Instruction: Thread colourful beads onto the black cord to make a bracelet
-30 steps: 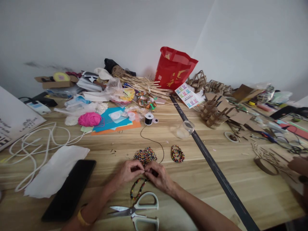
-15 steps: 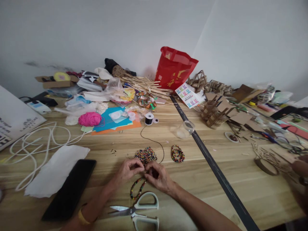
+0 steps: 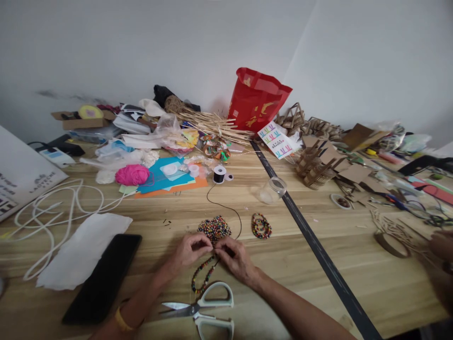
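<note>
My left hand [image 3: 193, 249] and my right hand [image 3: 235, 259] meet fingertip to fingertip, each in a pinch, at the top of a strand of multicoloured beads [image 3: 201, 276]. The strand hangs in a loop on the table below them, and its cord ends run into my fingers; exactly what lies between the tips is too small to make out. Just beyond my hands is a pile of loose beads [image 3: 215, 227]. A black cord [image 3: 226, 206] curves from a spool [image 3: 219, 175] down past the pile towards my right hand. Scissors [image 3: 198, 310] lie spread apart below the strand.
Finished-looking beaded bracelets [image 3: 261, 226] are stacked right of the pile. A clear jar [image 3: 273, 191] lies by the dark strip [image 3: 318, 252]. At left are a black phone [image 3: 102, 278], white paper [image 3: 85, 250] and a white cable [image 3: 72, 198]. Another person's hand [image 3: 442, 245] is at far right.
My right hand's fingers have drawn closer together into a pinch against the left fingertips, with a bit of dark cord now showing below them. The other person's hand has shifted slightly.
</note>
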The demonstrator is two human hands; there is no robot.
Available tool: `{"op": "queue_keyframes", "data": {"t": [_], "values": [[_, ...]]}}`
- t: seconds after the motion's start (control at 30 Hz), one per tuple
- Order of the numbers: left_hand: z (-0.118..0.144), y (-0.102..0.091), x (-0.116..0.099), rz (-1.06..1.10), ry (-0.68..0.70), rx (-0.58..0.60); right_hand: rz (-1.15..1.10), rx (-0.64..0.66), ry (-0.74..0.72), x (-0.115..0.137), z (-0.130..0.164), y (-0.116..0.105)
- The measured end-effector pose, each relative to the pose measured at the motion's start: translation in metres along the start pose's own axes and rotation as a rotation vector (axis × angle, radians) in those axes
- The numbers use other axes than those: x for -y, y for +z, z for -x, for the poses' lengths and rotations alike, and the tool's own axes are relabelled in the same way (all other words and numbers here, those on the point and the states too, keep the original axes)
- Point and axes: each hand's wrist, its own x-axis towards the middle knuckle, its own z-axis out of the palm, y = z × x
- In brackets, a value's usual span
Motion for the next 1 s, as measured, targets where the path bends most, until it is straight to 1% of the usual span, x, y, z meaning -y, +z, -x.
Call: {"op": "queue_keyframes", "data": {"t": [0.07,0.17,0.33,0.4,0.43,0.53,0.63,0.7,0.87,1.0], "values": [[0.000,0.000,0.000,0.012,-0.004,-0.020,0.012,-0.016,-0.044,0.000,-0.001,-0.001],[-0.001,-0.002,0.002,0.052,-0.033,-0.093,0.028,-0.048,-0.079,0.001,-0.003,-0.002],[-0.001,-0.010,0.008,0.092,-0.109,-0.233,0.046,-0.070,-0.045,0.000,-0.002,-0.001],[-0.001,-0.015,0.010,0.082,-0.123,-0.253,0.048,-0.084,-0.014,-0.002,-0.001,0.000],[-0.002,-0.017,0.010,0.070,-0.121,-0.253,0.047,-0.090,0.008,-0.003,0.000,0.000],[-0.002,-0.022,0.009,0.002,-0.090,-0.208,0.029,-0.103,0.074,-0.004,0.001,0.001],[-0.002,-0.023,0.010,-0.084,-0.050,-0.182,0.023,-0.096,0.114,-0.002,0.002,-0.001],[-0.002,-0.022,0.010,-0.142,-0.030,-0.167,0.035,-0.086,0.116,0.000,0.002,-0.003],[0.000,-0.019,0.008,-0.279,-0.003,-0.116,0.096,-0.097,0.055,0.000,0.000,-0.008],[0.001,-0.016,0.004,-0.361,0.077,-0.080,0.085,-0.102,0.124,-0.002,0.000,-0.008]]}}
